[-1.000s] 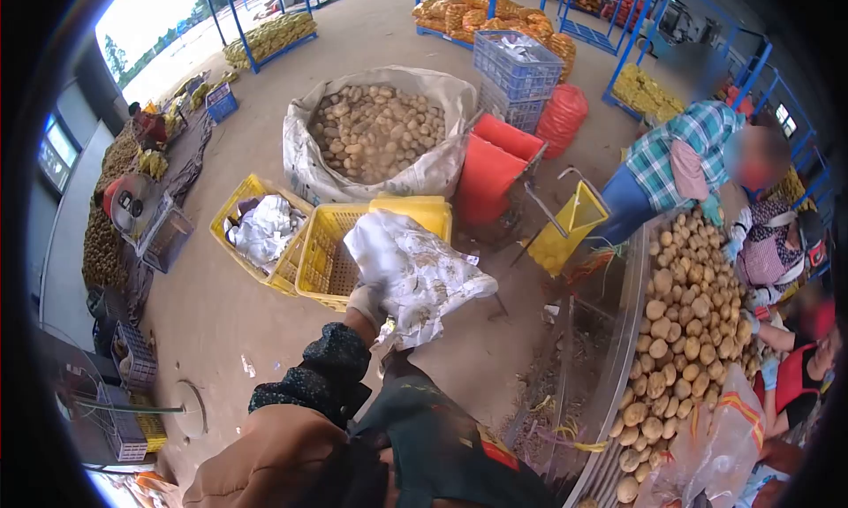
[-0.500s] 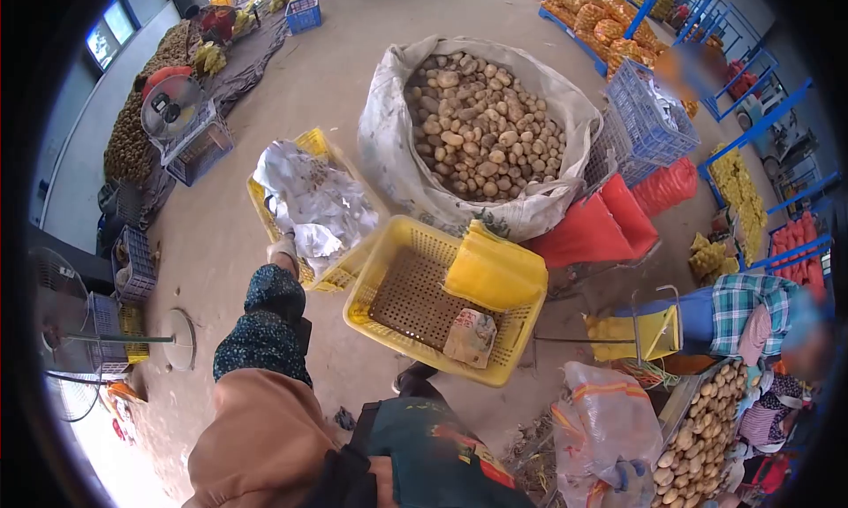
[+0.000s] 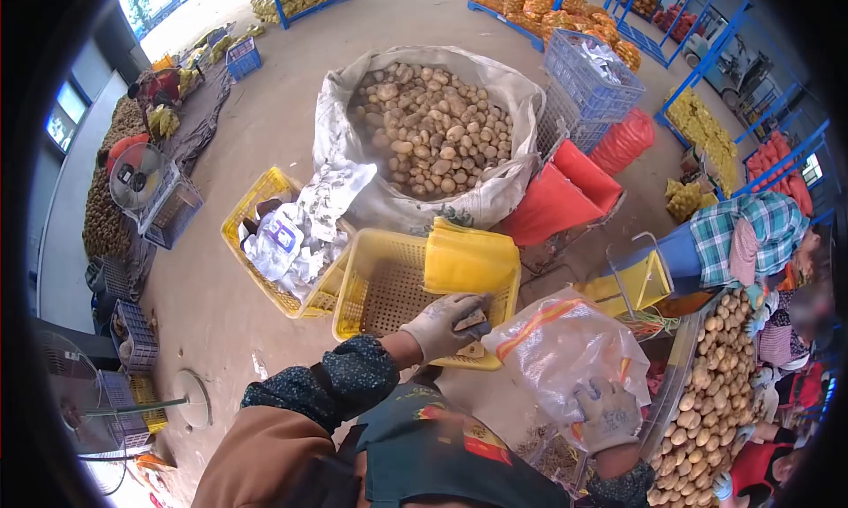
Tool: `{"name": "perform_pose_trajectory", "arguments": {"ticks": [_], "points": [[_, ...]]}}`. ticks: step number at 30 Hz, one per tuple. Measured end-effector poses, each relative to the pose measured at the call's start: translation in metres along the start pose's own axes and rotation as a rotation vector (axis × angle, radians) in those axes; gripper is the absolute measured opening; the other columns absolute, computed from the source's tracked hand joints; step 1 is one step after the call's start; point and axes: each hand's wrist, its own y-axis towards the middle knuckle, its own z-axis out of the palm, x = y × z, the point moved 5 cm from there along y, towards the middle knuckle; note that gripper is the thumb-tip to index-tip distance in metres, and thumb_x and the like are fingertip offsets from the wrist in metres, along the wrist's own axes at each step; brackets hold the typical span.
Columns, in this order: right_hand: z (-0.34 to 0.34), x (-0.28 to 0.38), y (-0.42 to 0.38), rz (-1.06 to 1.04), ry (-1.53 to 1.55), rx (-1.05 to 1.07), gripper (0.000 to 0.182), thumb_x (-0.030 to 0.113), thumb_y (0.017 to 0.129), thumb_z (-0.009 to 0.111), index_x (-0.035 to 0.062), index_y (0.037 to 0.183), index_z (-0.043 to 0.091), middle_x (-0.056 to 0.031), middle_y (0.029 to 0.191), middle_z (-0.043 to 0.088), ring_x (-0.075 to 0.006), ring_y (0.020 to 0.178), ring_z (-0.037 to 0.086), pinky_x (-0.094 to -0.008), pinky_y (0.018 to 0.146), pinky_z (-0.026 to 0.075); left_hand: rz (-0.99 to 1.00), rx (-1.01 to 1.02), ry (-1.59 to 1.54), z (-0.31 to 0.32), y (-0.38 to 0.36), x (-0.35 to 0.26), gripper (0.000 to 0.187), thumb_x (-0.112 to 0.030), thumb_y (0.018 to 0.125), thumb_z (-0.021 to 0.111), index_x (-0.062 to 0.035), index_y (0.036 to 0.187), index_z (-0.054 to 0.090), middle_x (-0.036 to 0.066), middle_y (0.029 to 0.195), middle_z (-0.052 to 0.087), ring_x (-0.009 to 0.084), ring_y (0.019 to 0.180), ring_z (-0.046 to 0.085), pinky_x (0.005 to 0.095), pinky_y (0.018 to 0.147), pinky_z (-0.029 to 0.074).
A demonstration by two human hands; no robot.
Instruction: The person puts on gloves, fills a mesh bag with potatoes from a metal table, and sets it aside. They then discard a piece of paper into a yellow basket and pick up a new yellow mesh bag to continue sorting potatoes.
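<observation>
My left hand (image 3: 446,328), in a grey-white glove, reaches into the near end of a yellow plastic crate (image 3: 343,287). Its fingers are closed on a small printed paper stack (image 3: 474,321), mostly hidden by the glove. A folded yellow mesh bag (image 3: 468,256) hangs over the crate's far right part. My right hand (image 3: 608,413), gloved too, is closed on the lower part of a clear plastic bag (image 3: 561,353) with orange stripes. Left of the crate, another yellow crate (image 3: 250,197) holds crumpled white paper (image 3: 296,241). A loose white sheet (image 3: 336,190) rises above it, against the potato sack.
A big white sack (image 3: 337,124) of potatoes stands ahead, with red bags (image 3: 565,199) and blue crates (image 3: 594,75) beside it. At right, a person in a plaid shirt (image 3: 746,238) bends by a potato-filled table (image 3: 707,393). Fans stand at left.
My left hand has left the paper-filled crate and come right to the printed stack. The white sheet has shifted toward the sack. My right hand and the clear bag have moved up nearer the crate.
</observation>
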Motion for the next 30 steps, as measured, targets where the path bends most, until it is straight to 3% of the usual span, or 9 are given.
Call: {"name": "perform_pose_trajectory", "arguments": {"ticks": [5, 10, 11, 13, 16, 19, 24, 25, 30], "points": [[0.055, -0.030, -0.033, 0.104, 0.213, 0.065, 0.033, 0.018, 0.075, 0.069, 0.0232, 0.106, 0.074, -0.0067, 0.116, 0.065, -0.0301, 0.107, 0.062, -0.0431, 0.091, 0.052, 0.028, 0.100, 0.139, 0.039, -0.040, -0.002, 0.051, -0.030, 0.093, 0.069, -0.0049, 0.136, 0.056, 0.020, 0.128, 0.061, 0.0376, 0.117, 0.058, 0.0424, 0.100, 0.047], [0.179, -0.048, -0.095, 0.287, 0.335, 0.412, 0.031, 0.020, 0.082, 0.066, 0.0233, 0.112, 0.074, -0.0073, 0.122, 0.067, -0.0289, 0.113, 0.063, -0.0408, 0.098, 0.050, -0.663, -0.140, 0.116, -0.003, -0.155, 0.150, 0.053, -0.034, 0.092, 0.066, -0.0056, 0.136, 0.057, 0.020, 0.123, 0.066, 0.0371, 0.112, 0.064, 0.0386, 0.095, 0.051], [0.190, -0.038, -0.112, 0.280, 0.334, 0.463, 0.031, 0.020, 0.082, 0.066, 0.0233, 0.112, 0.074, -0.0073, 0.122, 0.067, -0.0289, 0.113, 0.063, -0.0408, 0.098, 0.050, -0.688, -0.264, 0.126, -0.022, -0.177, 0.178, 0.043, -0.024, 0.093, 0.069, -0.0041, 0.131, 0.061, 0.008, 0.104, 0.072, 0.0178, 0.085, 0.067, 0.0318, 0.073, 0.055], [0.208, -0.018, -0.134, 0.304, 0.365, 0.626, 0.032, 0.025, 0.085, 0.063, 0.0233, 0.115, 0.073, -0.0069, 0.123, 0.067, -0.0298, 0.114, 0.063, -0.0409, 0.100, 0.050, -1.012, -0.325, -0.005, -0.064, -0.205, 0.195, 0.051, -0.031, 0.091, 0.068, -0.0054, 0.134, 0.059, 0.017, 0.110, 0.071, 0.0275, 0.094, 0.070, 0.0364, 0.082, 0.054], [0.277, 0.008, -0.193, 0.515, 0.442, 0.785, 0.032, 0.026, 0.082, 0.068, 0.0232, 0.113, 0.075, -0.0114, 0.131, 0.064, -0.0313, 0.124, 0.058, -0.0390, 0.109, 0.044, -1.202, -0.295, 0.110, -0.107, -0.221, 0.224, 0.052, -0.031, 0.091, 0.068, -0.0062, 0.135, 0.058, 0.016, 0.111, 0.070, 0.0245, 0.091, 0.071, 0.0349, 0.078, 0.056], [0.290, 0.063, -0.179, 0.589, 0.638, 0.748, 0.031, 0.021, 0.077, 0.074, 0.0168, 0.107, 0.076, -0.0124, 0.118, 0.071, -0.0294, 0.112, 0.066, -0.0385, 0.099, 0.050, -0.904, -0.284, 0.692, -0.145, -0.204, 0.280, 0.052, -0.037, 0.091, 0.064, -0.0078, 0.134, 0.057, 0.020, 0.117, 0.067, 0.0361, 0.102, 0.067, 0.0441, 0.091, 0.052], [0.271, 0.176, -0.097, 0.792, 0.927, 0.801, 0.031, 0.021, 0.076, 0.075, 0.0160, 0.107, 0.076, -0.0124, 0.116, 0.071, -0.0291, 0.110, 0.066, -0.0384, 0.098, 0.050, -0.788, -0.473, 0.452, -0.251, -0.108, 0.380, 0.036, -0.019, 0.089, 0.064, -0.0088, 0.124, 0.066, 0.020, 0.121, 0.065, 0.0373, 0.115, 0.060, 0.0438, 0.101, 0.046], [0.265, 0.192, -0.088, 0.820, 0.941, 0.814, 0.031, 0.021, 0.076, 0.075, 0.0158, 0.107, 0.076, -0.0124, 0.116, 0.071, -0.0291, 0.110, 0.066, -0.0384, 0.098, 0.051, -0.731, -0.492, 0.421, -0.274, -0.093, 0.395, 0.041, -0.029, 0.090, 0.061, -0.0110, 0.127, 0.063, 0.022, 0.125, 0.061, 0.0394, 0.120, 0.056, 0.0463, 0.101, 0.044], [0.228, 0.246, -0.038, 0.946, 0.970, 0.839, 0.031, 0.020, 0.076, 0.075, 0.0151, 0.107, 0.076, -0.0124, 0.114, 0.072, -0.0288, 0.108, 0.067, -0.0383, 0.097, 0.051, -1.000, -0.373, 0.540, -0.336, -0.029, 0.505, 0.078, -0.040, 0.087, 0.065, -0.0161, 0.154, 0.033, 0.015, 0.149, 0.048, 0.0401, 0.138, 0.041, 0.0457, 0.114, 0.035]]}}
